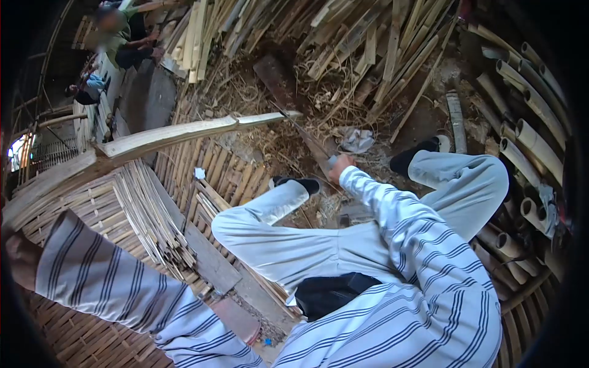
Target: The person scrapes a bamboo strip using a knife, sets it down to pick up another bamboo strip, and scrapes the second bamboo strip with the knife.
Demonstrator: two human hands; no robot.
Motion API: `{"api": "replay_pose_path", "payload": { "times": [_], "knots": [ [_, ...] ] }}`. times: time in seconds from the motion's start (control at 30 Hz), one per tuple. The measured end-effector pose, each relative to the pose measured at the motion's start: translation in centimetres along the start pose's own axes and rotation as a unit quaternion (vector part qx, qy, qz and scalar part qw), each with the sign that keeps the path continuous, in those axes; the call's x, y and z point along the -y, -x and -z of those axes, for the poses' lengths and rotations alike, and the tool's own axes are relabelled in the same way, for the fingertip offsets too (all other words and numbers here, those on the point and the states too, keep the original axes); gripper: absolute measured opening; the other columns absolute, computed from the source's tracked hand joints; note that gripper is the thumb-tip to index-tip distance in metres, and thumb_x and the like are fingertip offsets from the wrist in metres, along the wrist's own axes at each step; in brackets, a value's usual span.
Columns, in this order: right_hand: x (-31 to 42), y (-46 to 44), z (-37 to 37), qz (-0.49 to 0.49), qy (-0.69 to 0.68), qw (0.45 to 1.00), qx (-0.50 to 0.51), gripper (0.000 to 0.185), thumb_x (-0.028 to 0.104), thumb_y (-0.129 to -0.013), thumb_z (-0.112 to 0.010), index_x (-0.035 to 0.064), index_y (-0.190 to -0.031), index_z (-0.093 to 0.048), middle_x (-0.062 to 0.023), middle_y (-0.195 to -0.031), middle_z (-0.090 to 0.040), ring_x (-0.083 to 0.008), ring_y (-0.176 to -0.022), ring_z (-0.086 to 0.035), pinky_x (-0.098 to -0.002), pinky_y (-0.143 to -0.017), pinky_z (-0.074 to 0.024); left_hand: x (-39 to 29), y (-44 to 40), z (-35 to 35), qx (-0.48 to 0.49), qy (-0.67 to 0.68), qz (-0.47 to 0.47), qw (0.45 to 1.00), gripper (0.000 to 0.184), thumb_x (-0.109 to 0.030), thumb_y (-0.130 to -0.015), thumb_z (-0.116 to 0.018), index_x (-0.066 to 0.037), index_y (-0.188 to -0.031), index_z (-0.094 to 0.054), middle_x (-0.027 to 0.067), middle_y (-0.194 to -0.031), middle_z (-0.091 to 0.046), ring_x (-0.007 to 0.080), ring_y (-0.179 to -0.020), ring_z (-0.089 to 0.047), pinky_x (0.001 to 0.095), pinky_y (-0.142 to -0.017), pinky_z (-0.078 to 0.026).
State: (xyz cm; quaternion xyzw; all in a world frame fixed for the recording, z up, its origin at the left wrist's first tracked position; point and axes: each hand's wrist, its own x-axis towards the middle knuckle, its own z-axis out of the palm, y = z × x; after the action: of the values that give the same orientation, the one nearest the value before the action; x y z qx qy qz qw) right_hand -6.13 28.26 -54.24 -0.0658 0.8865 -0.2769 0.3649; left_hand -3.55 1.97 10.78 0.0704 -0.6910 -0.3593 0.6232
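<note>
A long pale split bamboo strip (178, 132) runs from the far left edge towards the middle, its narrow tip above a dark plank (276, 80). My left hand (23, 260) is at the strip's near end and seems closed around it, though the dark rim of the view hides most of the fingers. In my right hand (342, 167) is a knife (307, 136), gripped by its handle. The long thin blade points up and left, reaching beside the strip's tip. Whether blade and strip touch, I cannot tell.
Split bamboo slats (362, 43) are piled at the top. Bamboo tubes (527, 141) stack along the right. Thin strips (150, 214) lie on woven bamboo at left. Shavings (245, 98) litter the ground. Another person (126, 40) sits at upper left. A crumpled plastic bag (356, 140) lies near my right hand.
</note>
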Motion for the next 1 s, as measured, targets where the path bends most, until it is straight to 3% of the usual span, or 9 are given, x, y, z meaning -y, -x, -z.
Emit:
{"api": "replay_pose_path", "payload": {
  "times": [0.03,0.13,0.2,0.47,0.67,0.7,0.73,0.9,1.0],
  "knots": [
    [2.8,2.1,4.5,0.056,0.015,0.996,0.071,0.029,0.021,-0.070,-0.068,0.0026,-0.092,-0.065,-0.0217,-0.088,-0.066,-0.0352,-0.091,-0.063,-0.0382,-0.079,-0.0506,0.1,-1.5,1.2,0.151,0.031,0.078,0.985,0.031,-0.018,-0.093,-0.034,-0.007,-0.070,-0.052,0.0019,-0.047,-0.038,0.0168,-0.035,-0.032,0.0307,-0.040,-0.037],
    [9.3,6.2,9.4,0.021,-0.030,0.989,0.142,0.032,0.017,-0.069,-0.063,0.0021,-0.098,-0.064,-0.0229,-0.093,-0.064,-0.0352,-0.094,-0.062,-0.0402,-0.088,-0.0481,0.8,-0.9,1.4,0.056,-0.014,0.002,0.998,0.029,-0.018,-0.093,-0.035,-0.006,-0.075,-0.054,0.0024,-0.052,-0.042,0.0165,-0.039,-0.037,0.0299,-0.044,-0.039],
    [10.0,6.0,7.1,0.214,-0.043,0.973,0.076,0.030,0.018,-0.068,-0.063,0.0011,-0.093,-0.064,-0.0227,-0.090,-0.065,-0.0364,-0.088,-0.063,-0.0421,-0.084,-0.0496,0.6,0.0,1.3,0.041,-0.005,-0.006,0.999,0.028,-0.018,-0.093,-0.035,-0.006,-0.076,-0.054,0.0026,-0.054,-0.044,0.0164,-0.041,-0.038,0.0298,-0.045,-0.040],
    [0.3,0.4,-0.7,0.072,-0.022,0.997,0.035,0.031,0.019,-0.067,-0.064,0.0023,-0.093,-0.064,-0.0222,-0.085,-0.065,-0.0374,-0.084,-0.064,-0.0430,-0.078,-0.0524,1.0,-0.2,1.6,0.068,0.001,-0.013,0.998,0.025,-0.018,-0.093,-0.037,-0.005,-0.080,-0.055,0.0033,-0.063,-0.048,0.0158,-0.049,-0.043,0.0294,-0.050,-0.042],
    [9.1,5.5,7.5,0.104,-0.062,0.988,0.092,0.035,0.021,-0.067,-0.065,-0.0003,-0.094,-0.065,-0.0258,-0.095,-0.063,-0.0386,-0.091,-0.062,-0.0417,-0.084,-0.0502,1.2,-0.2,2.4,0.086,0.024,-0.016,0.996,0.023,-0.017,-0.093,-0.039,-0.004,-0.083,-0.055,0.0038,-0.070,-0.051,0.0153,-0.054,-0.047,0.0290,-0.053,-0.043],
    [8.8,5.1,5.3,0.216,-0.067,0.974,0.015,0.026,0.023,-0.070,-0.065,0.0003,-0.083,-0.062,-0.0229,-0.080,-0.064,-0.0405,-0.079,-0.062,-0.0428,-0.073,-0.0513,1.0,0.3,2.4,0.079,0.029,-0.018,0.996,0.023,-0.017,-0.093,-0.039,-0.004,-0.084,-0.055,0.0039,-0.071,-0.052,0.0153,-0.055,-0.048,0.0290,-0.054,-0.044],
    [10.2,6.3,7.0,0.193,-0.095,0.973,0.085,0.037,0.020,-0.068,-0.063,0.0026,-0.101,-0.063,-0.0239,-0.093,-0.064,-0.0387,-0.092,-0.061,-0.0414,-0.086,-0.0487,0.8,0.3,2.2,0.075,0.033,-0.015,0.997,0.022,-0.017,-0.093,-0.040,-0.004,-0.084,-0.055,0.0039,-0.072,-0.053,0.0152,-0.056,-0.049,0.0289,-0.055,-0.044],
    [7.4,5.4,4.4,0.207,-0.098,0.971,0.065,0.025,0.018,-0.068,-0.066,0.0042,-0.089,-0.065,-0.0223,-0.086,-0.065,-0.0381,-0.085,-0.062,-0.0391,-0.077,-0.0515,0.8,0.1,1.5,0.071,0.026,-0.014,0.997,0.021,-0.017,-0.093,-0.041,-0.003,-0.087,-0.056,0.0044,-0.078,-0.055,0.0148,-0.061,-0.052,0.0287,-0.058,-0.045],
    [3.3,1.1,3.7,-0.049,-0.071,0.995,0.057,0.031,0.014,-0.069,-0.065,-0.0020,-0.096,-0.065,-0.0216,-0.098,-0.065,-0.0317,-0.094,-0.064,-0.0365,-0.082,-0.0514,1.0,0.1,2.0,0.077,0.020,-0.014,0.997,0.020,-0.017,-0.093,-0.042,-0.003,-0.089,-0.056,0.0046,-0.081,-0.057,0.0146,-0.064,-0.054,0.0285,-0.059,-0.046]
  ]
}}
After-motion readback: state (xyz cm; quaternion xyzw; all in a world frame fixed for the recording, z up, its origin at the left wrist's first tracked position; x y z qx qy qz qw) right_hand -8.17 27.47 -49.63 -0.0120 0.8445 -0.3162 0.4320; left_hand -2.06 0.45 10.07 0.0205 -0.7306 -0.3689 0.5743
